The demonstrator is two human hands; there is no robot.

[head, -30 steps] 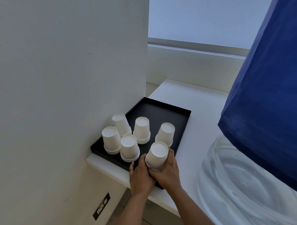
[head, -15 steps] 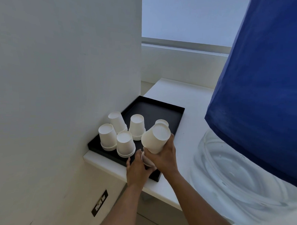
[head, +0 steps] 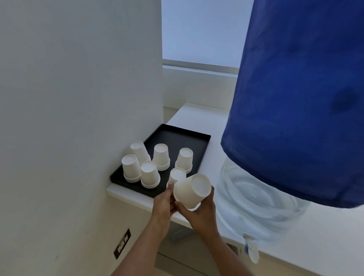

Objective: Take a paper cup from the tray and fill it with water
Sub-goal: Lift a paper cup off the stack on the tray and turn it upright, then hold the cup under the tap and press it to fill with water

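Right hand (head: 201, 216): fingers clamped on tilted cup (head: 190, 189).
Left hand (head: 164, 203): fingers closed on stack (head: 175, 177) in tray (head: 197, 146).
Writing: none legible.

Two bare forearms enter from the bottom edge of the view. No sleeve covers them; both are uncovered from the edge up to the wrist. The left hand (head: 163, 201) and the right hand (head: 201, 213) are bare too, with no glove. No ring, watch or bracelet can be seen on the visible parts.
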